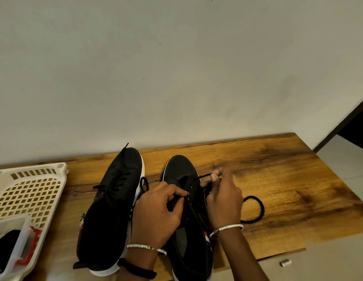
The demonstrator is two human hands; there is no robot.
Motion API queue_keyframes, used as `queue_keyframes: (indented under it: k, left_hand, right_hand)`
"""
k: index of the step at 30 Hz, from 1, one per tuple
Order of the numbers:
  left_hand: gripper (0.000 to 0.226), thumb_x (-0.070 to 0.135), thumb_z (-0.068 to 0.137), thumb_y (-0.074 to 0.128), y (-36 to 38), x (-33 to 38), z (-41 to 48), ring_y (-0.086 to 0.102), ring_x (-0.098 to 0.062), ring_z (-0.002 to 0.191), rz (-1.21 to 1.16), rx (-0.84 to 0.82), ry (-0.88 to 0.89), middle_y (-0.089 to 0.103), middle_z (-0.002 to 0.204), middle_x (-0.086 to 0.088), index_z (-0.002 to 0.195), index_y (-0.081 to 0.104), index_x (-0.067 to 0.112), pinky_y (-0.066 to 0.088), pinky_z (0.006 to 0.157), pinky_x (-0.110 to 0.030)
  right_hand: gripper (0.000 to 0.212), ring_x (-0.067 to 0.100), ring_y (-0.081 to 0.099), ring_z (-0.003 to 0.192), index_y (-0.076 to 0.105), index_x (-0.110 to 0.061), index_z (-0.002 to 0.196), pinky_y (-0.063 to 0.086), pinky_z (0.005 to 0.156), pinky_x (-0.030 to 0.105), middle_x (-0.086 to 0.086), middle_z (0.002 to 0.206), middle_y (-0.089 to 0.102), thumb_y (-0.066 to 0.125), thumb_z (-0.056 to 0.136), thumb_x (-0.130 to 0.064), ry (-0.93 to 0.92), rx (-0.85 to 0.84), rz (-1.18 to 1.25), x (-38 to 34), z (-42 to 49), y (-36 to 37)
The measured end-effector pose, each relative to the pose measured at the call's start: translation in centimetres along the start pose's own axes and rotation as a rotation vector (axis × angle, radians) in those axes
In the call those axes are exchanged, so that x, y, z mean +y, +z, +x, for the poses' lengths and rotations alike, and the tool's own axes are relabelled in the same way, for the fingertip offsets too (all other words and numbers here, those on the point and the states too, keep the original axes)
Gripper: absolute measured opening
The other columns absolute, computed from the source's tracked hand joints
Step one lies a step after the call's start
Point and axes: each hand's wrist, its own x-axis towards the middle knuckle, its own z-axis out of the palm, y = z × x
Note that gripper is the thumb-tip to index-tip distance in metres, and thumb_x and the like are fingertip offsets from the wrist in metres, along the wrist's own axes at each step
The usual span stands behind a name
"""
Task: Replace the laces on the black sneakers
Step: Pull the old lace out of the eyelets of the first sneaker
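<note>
Fingers (177,192) of left hand (156,213) and right hand (225,197) pinch the black lace (203,176) on one sneaker (179,169), its red-white patch (206,234) too blurred to read.

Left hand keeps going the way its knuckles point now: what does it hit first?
Most likely the right hand, which pinches a lace just beyond the left hand over the same sneaker. Depth between them is unclear.

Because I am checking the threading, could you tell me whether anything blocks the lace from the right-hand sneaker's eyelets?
Nothing visible does: the right hand pinches the lace right beside the sneaker's eyelets, while the left hand grips it nearer the heel.
</note>
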Motion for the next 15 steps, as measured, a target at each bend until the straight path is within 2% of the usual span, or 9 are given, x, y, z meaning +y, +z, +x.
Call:
queue_keyframes:
  k: [2, 3, 5, 7, 10, 13, 15]
  left_hand:
    - [0.026, 0.017, 0.073, 0.084, 0.0, 0.0, 0.0, 0.058, -0.005, 0.073, -0.005, 0.002, 0.001, 0.057, 0.07, 0.015, 0.084, 0.075, 0.038, 0.05, 0.055, -0.021]
    - [0.026, 0.017, 0.073, 0.084, 0.0, 0.0, 0.0, 0.058, -0.005, 0.072, -0.007, 0.0, 0.002, 0.057, 0.07, 0.015, 0.084, 0.075, 0.038, 0.049, 0.055, -0.02]
    - [0.025, 0.018, 0.073, 0.083, -0.1, 0.1, 0.0, 0.057, -0.004, 0.073, -0.006, -0.003, 0.001, 0.056, 0.07, 0.016, 0.084, 0.075, 0.039, 0.048, 0.055, -0.018]
    - [0.025, 0.018, 0.073, 0.083, -0.1, 0.1, 0.1, 0.056, -0.003, 0.072, -0.001, -0.003, 0.002, 0.055, 0.069, 0.017, 0.084, 0.074, 0.039, 0.045, 0.055, -0.015]
    - [0.025, 0.018, 0.072, 0.084, 0.0, 0.0, 0.1, 0.056, -0.002, 0.073, 0.006, -0.005, 0.003, 0.054, 0.068, 0.018, 0.084, 0.074, 0.038, 0.042, 0.055, -0.012]
    - [0.025, 0.018, 0.072, 0.084, -0.1, 0.0, 0.0, 0.057, -0.004, 0.072, 0.009, -0.01, 0.003, 0.054, 0.068, 0.017, 0.084, 0.074, 0.039, 0.044, 0.055, -0.014]
    - [0.025, 0.018, 0.072, 0.084, -0.1, 0.0, 0.1, 0.056, -0.003, 0.07, 0.013, -0.009, 0.008, 0.054, 0.068, 0.017, 0.084, 0.074, 0.038, 0.043, 0.055, -0.014]
  right_hand:
    - [0.007, 0.004, 0.063, 0.064, 0.048, -0.019, 0.098, 0.044, 0.061, 0.033, -0.026, 0.061, 0.065, 0.049, 0.104, -0.015, 0.13, 0.0, 0.118, 0.4, 0.2, 0.0]
    - [0.007, 0.004, 0.065, 0.067, 0.048, -0.021, 0.098, 0.047, 0.064, 0.034, -0.025, 0.062, 0.067, 0.048, 0.104, -0.018, 0.211, -0.004, 0.173, 0.5, 0.2, 0.0]
    - [0.008, 0.016, 0.07, 0.077, 0.049, -0.026, 0.096, 0.056, 0.074, 0.044, -0.01, 0.075, 0.071, 0.047, 0.104, -0.024, 0.347, 0.002, 0.246, 0.9, 0.3, 0.2]
    - [0.01, 0.022, 0.071, 0.081, 0.049, -0.031, 0.094, 0.057, 0.077, 0.049, -0.006, 0.082, 0.07, 0.049, 0.104, -0.027, 0.387, -0.003, 0.258, 1.0, 0.4, 0.2]
    - [0.005, 0.02, 0.07, 0.084, 0.052, -0.023, 0.102, 0.051, 0.07, 0.036, -0.009, 0.085, 0.069, 0.057, 0.1, -0.022, 0.206, -0.072, 0.137, 0.4, 0.3, -0.4]
    - [0.035, 0.015, 0.056, 0.11, 0.054, -0.031, 0.118, 0.049, 0.085, 0.039, -0.011, 0.117, 0.061, 0.069, 0.088, -0.022, -0.037, -0.131, -0.097, -0.3, 0.0, -0.6]
    - [0.039, 0.015, 0.05, 0.117, 0.058, -0.037, 0.12, 0.043, 0.09, 0.041, -0.016, 0.127, 0.058, 0.071, 0.086, -0.025, -0.129, -0.2, -0.216, -0.8, -0.2, -0.4]
